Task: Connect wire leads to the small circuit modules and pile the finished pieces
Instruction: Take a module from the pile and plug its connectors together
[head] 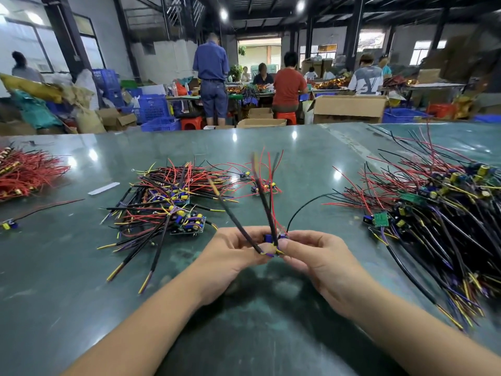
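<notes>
A small circuit module [273,240] with blue parts is held just above the green table [271,321], between the fingertips of both hands. It is pinched from the left side by the left hand [238,251] and from the right side by the right hand [317,256], with the thumbs and forefingers of both curled in on it. Black sleeved leads [235,215] are seen rising from the module, up and away from the hands, and thin red wires [272,191] rise beside them; short yellow and purple ends show just below the fingertips. A thin black wire [306,204] arcs from the module toward the right. How many boards are held cannot be told, as the fingers hide part of them.

Ahead of the left hand, a pile of wired modules [168,202] lies on the table, with black, red, yellow and purple leads fanning out. Ahead of both hands, farther off, a few loose modules [264,185] lie with red wires. To the right of the right hand, a larger heap of modules and leads [433,210] is spread. Far left of the left hand, a bundle of red wires [24,172] is seen, and nearer, 1 single module [8,225] with a dark lead. A white strip [103,188] lies beyond the left pile.

Beyond the table, several people are gathered at benches among blue crates [151,107] and cardboard boxes [349,108].
</notes>
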### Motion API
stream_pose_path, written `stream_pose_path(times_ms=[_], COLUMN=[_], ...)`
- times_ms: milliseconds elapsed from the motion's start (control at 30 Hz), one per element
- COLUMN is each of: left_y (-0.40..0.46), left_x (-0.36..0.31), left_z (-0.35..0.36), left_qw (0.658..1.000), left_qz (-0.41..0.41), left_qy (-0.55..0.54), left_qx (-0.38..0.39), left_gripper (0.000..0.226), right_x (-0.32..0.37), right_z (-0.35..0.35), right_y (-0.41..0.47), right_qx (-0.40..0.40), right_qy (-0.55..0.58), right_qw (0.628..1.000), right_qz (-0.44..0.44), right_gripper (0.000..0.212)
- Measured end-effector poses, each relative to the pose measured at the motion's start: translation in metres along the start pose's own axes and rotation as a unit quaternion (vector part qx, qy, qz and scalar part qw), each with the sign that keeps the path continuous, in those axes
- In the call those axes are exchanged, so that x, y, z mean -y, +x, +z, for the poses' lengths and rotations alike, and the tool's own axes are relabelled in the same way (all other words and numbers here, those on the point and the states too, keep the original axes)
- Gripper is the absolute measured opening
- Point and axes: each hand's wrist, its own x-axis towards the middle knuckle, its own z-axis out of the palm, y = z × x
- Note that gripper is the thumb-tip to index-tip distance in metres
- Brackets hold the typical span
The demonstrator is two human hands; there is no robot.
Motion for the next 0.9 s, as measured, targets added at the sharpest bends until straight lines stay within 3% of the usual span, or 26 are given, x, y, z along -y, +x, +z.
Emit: stream_pose_path(times_ms=[100,167,367,567,633,700,800,900], left_y=[0.0,-0.001,0.0,0.002,0.005,0.01,0.016,0.015], left_x=[0.001,0.0,-0.003,0.001,-0.001,-0.001,0.001,0.003], left_z=[-0.001,0.0,-0.002,-0.007,-0.008,-0.015,-0.035,-0.061], left_qw=[0.999,0.999,0.998,0.987,0.985,0.981,0.955,0.898], left_qz=[-0.014,-0.03,-0.035,-0.051,-0.048,-0.036,-0.029,-0.058], left_qy=[-0.001,-0.015,-0.059,-0.153,-0.161,-0.12,0.04,0.207], left_qx=[-0.033,-0.028,0.002,0.014,-0.042,-0.15,-0.294,-0.384], left_gripper=[0.025,0.023,0.021,0.015,0.014,0.009,0.009,0.018], right_x=[-0.001,0.0,0.008,0.007,0.005,0.005,0.009,0.012], right_z=[0.0,-0.002,-0.007,-0.009,-0.01,-0.011,-0.015,-0.018], right_y=[-0.001,-0.002,-0.001,0.002,0.004,0.005,0.007,0.009], right_qx=[0.02,0.043,0.11,0.163,0.149,0.121,0.068,0.023], right_qy=[-0.039,-0.05,-0.084,-0.02,0.011,0.03,0.042,0.084], right_qw=[0.999,0.998,0.987,0.985,0.988,0.992,0.996,0.996], right_qz=[-0.017,-0.026,-0.078,-0.05,-0.041,-0.038,-0.031,-0.019], right_gripper=[0.012,0.008,0.019,0.022,0.019,0.018,0.017,0.01])
